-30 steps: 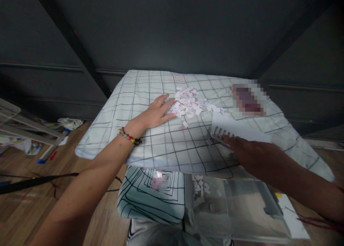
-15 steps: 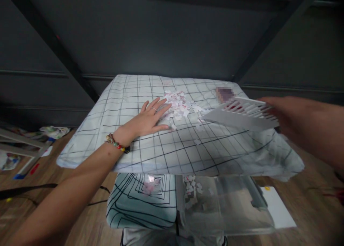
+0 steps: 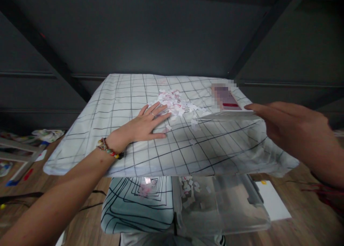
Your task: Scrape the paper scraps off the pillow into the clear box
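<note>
A heap of small paper scraps (image 3: 176,104), white with pink and red marks, lies on the far middle of a grid-patterned cushion (image 3: 107,106), a few stray bits trailing toward the near right. The left hand (image 3: 142,126) rests flat, palm down, on the cushion just at the heap's near-left edge, its fingers spread and its fingertips touching the nearest scraps; a ring shows on one finger and a bead bracelet (image 3: 109,151) circles the wrist. The forearm runs in straight from the near left.

The right hand (image 3: 292,131) hovers at the right side, fingers together and extended leftward, gripping a thin white card-like tool (image 3: 228,114) (seen nearly edge-on, so its shape is hard to tell). The tool's left end sits just right of the heap, barely above the fabric.

A blurred pinkish rectangle (image 3: 225,96) lies on the cushion's far right. Bare cushion stretches to the left of the heap and along the near edge. Below that near edge, a clear plastic tub (image 3: 231,210) holds some scraps, beside a line-patterned cloth (image 3: 134,210). Wood floor (image 3: 309,217) surrounds it all, with clutter at the far left.
</note>
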Tool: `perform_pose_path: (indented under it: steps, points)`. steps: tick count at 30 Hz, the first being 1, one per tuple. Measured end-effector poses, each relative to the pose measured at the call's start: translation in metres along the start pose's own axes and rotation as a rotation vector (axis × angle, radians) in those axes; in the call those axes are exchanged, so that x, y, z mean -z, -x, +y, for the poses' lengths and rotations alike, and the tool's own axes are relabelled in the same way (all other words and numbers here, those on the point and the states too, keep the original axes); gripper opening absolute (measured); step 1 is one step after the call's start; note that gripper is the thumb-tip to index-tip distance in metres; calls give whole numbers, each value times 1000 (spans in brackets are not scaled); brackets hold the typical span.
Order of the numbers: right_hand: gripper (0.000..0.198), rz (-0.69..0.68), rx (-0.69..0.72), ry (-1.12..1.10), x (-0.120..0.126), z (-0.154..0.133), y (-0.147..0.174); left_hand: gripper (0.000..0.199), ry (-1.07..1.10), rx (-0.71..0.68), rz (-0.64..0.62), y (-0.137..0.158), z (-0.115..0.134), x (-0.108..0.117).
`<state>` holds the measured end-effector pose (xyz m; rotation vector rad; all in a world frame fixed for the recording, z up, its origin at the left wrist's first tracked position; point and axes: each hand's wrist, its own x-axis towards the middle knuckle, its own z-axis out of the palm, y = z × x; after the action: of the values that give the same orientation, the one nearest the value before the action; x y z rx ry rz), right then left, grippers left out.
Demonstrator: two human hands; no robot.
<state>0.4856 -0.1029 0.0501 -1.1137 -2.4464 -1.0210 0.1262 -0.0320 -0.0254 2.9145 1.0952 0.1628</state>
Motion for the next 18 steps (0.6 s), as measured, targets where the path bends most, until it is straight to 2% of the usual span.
perform_pose_path:
  steps: [6,13,18]
  points:
    - [39,-5,68,-124,4,-8,3,76,-1,-9,-26,0,2,3]
    - [39,-20,54,-106,7,-9,6,73,1,1,-51,-1,4,6]
    - [40,-23,-9,-23,6,-10,7,72,4,-1,-49,-1,3,4]
